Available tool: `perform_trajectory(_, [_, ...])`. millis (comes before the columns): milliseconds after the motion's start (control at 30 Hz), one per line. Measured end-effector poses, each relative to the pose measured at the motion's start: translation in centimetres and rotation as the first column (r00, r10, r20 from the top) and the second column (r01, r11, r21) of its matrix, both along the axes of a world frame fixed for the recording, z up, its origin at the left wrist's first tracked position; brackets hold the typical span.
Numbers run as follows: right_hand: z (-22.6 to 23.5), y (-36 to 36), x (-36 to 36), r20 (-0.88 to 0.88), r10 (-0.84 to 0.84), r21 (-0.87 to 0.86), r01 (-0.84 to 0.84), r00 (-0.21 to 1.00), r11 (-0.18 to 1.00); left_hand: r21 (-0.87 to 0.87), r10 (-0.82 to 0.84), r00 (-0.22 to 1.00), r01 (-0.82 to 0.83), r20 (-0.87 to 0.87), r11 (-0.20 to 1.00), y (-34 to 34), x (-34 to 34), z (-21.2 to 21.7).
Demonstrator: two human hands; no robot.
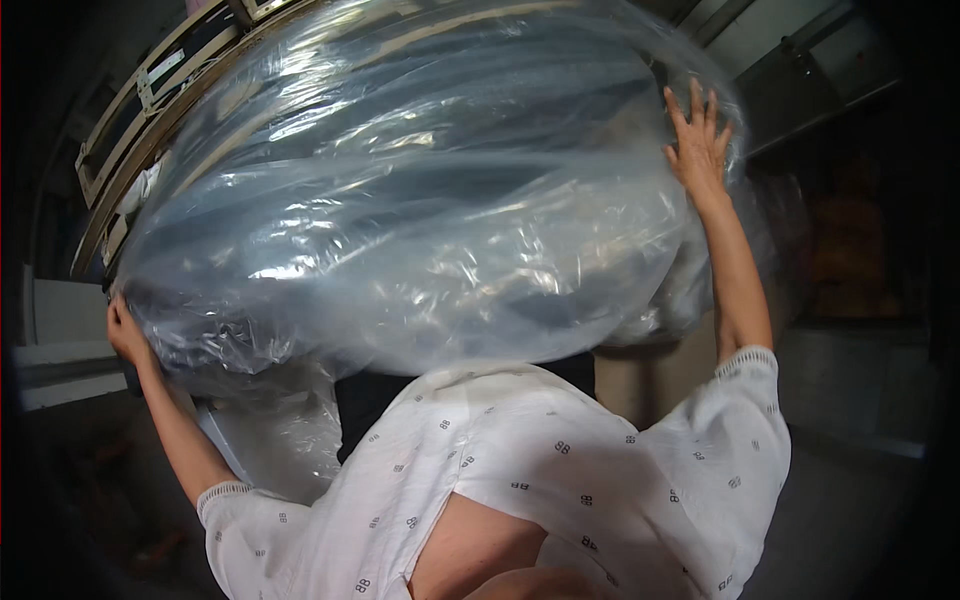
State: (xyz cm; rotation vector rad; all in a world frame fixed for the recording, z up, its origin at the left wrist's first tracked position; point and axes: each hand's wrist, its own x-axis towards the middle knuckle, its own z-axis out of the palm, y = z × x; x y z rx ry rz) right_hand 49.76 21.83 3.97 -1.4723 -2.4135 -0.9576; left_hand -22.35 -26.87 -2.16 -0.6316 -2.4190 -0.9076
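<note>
Hoisting a big plastic-wrapped bundle [420, 190] looks like the step in hand; next it likely needs a steady push from both sides. Left hand [125, 335] grips its edge at 8 o'clock, fingers closed on the plastic; right hand [700, 140] presses flat, fingers spread, at 2 o'clock

A big clear plastic bag [420, 190] stuffed with dark bedding fills the view. The left hand [125, 330] grips its lower left edge. The right hand [700, 145] presses flat, fingers spread, against its upper right side.
</note>
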Motion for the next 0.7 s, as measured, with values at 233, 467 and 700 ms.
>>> perform_trajectory(233, [-3.4, 2.7, -7.6, -0.771, 0.216, -0.211, -0.562, 0.599, 0.800, -0.093, 0.095, 0.992, -0.087, 0.080, 0.992, -5.8, 1.1, -0.2])
perform_trajectory(467, [-0.8, 4.8, -14.6, -0.536, 0.435, 0.158, -0.420, 0.723, 0.894, -0.088, 0.126, 0.988, -0.119, 0.086, 0.989, -7.9, 0.1, -0.9])
perform_trajectory(700, [1.5, 7.3, -16.0, -0.940, -0.326, -0.193, -0.942, 0.097, 0.277, -0.073, 0.155, 0.983, -0.148, 0.094, 0.986, -9.0, -0.2, -1.7])
